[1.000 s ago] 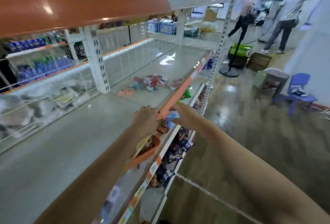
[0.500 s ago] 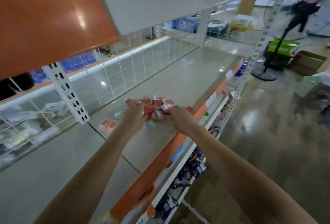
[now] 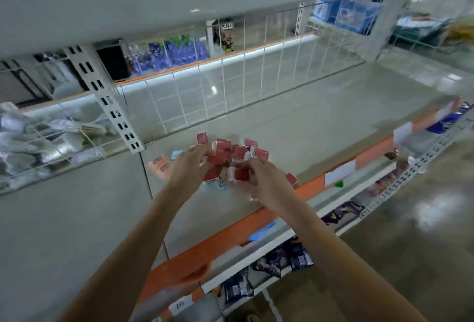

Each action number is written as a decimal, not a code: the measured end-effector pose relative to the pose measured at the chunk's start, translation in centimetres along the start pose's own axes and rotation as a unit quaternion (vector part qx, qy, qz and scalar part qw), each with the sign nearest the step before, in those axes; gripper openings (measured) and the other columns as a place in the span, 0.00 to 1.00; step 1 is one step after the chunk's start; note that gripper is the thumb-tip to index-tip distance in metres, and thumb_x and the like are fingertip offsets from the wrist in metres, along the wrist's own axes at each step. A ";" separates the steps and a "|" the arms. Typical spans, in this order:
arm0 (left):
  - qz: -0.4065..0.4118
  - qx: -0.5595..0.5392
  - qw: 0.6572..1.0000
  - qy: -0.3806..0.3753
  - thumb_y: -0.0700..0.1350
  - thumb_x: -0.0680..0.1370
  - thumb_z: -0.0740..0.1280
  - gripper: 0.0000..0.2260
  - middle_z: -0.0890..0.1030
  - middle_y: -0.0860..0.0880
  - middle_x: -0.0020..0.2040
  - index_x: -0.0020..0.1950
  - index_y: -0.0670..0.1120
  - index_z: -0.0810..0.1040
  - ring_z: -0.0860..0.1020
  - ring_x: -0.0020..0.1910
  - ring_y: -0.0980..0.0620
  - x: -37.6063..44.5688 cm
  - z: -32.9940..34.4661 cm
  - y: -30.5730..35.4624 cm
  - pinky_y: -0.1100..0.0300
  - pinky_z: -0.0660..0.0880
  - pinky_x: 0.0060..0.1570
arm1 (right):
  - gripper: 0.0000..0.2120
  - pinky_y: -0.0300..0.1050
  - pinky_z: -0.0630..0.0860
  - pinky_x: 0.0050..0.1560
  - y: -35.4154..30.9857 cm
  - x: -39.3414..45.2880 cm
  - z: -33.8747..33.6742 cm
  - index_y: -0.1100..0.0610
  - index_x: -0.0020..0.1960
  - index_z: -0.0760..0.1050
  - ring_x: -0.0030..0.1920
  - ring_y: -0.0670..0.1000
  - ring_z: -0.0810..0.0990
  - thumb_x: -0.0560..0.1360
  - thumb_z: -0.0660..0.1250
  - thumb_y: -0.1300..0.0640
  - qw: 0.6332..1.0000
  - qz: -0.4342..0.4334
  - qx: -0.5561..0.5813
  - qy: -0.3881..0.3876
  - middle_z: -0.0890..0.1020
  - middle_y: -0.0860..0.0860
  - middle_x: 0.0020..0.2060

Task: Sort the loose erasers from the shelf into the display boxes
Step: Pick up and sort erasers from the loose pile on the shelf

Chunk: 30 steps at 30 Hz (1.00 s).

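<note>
No writing on the red erasers can be read; motion blur smears their white label ends. A handwritten tag at the lower centre seems to read "15". The erasers lie heaped at the frame's centre on the grey shelf, pointing every way, with no shared long axis. The left hand covers the pile's left edge; whether it grips cannot be told. The right hand pinches erasers at the near edge

Fingertips of left hand and right hand hidden among red erasers, grip unclear. Orange box at 9 o'clock blurred, partly behind wrist. Forearms cut off at bottom edge.
</note>
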State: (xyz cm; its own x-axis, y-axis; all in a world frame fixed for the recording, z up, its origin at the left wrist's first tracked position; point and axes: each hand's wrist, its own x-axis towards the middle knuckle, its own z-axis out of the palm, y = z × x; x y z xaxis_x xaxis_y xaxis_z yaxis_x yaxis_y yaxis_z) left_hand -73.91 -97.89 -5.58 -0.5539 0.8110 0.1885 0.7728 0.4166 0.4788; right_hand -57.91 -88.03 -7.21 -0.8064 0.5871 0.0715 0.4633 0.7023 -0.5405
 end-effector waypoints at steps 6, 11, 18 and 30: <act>-0.070 -0.155 0.985 0.013 0.38 0.74 0.69 0.09 0.80 0.53 0.46 0.52 0.49 0.79 0.81 0.45 0.52 -1.2 -0.8 -0.8 0.61 0.77 0.46 | 0.18 0.39 0.74 0.50 -0.4 0.0 -0.1 0.55 0.59 0.73 0.49 0.47 0.77 0.73 0.69 0.49 0.994 -0.040 0.102 0.031 0.76 0.49 0.53; -0.148 -0.403 0.903 -0.018 0.33 0.76 0.65 0.10 0.81 0.47 0.44 0.47 0.48 0.78 0.81 0.42 0.52 -4.0 -1.7 -0.8 0.65 0.79 0.41 | 0.15 0.26 0.69 0.49 -1.0 0.3 0.7 0.57 0.59 0.76 0.49 0.43 0.75 0.73 0.70 0.56 0.984 -0.088 0.141 0.061 0.77 0.50 0.53; -0.185 -0.505 0.841 -0.053 0.30 0.73 0.66 0.13 0.83 0.49 0.46 0.53 0.45 0.79 0.81 0.46 0.53 -6.8 -2.9 -1.0 0.62 0.77 0.53 | 0.16 0.27 0.73 0.53 -2.3 0.0 1.4 0.58 0.60 0.77 0.49 0.34 0.77 0.73 0.70 0.61 0.966 -0.122 0.218 0.065 0.78 0.50 0.54; -0.277 -0.468 0.838 0.047 0.41 0.77 0.65 0.07 0.83 0.46 0.42 0.51 0.42 0.81 0.80 0.35 0.53 -8.8 -3.8 -3.6 0.63 0.79 0.38 | 0.05 0.28 0.72 0.34 -4.6 1.5 1.9 0.54 0.50 0.76 0.32 0.38 0.79 0.79 0.61 0.57 0.952 -0.084 0.292 -0.043 0.80 0.44 0.33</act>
State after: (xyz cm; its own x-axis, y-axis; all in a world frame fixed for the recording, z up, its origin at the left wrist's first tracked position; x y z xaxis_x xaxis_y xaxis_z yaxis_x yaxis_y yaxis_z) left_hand -72.99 -108.08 -5.75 -0.8031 0.5454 -0.2398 -0.1685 0.1781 0.9695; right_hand -61.94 -91.13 -6.17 -0.8900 0.4332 0.1421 0.0629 0.4255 -0.9028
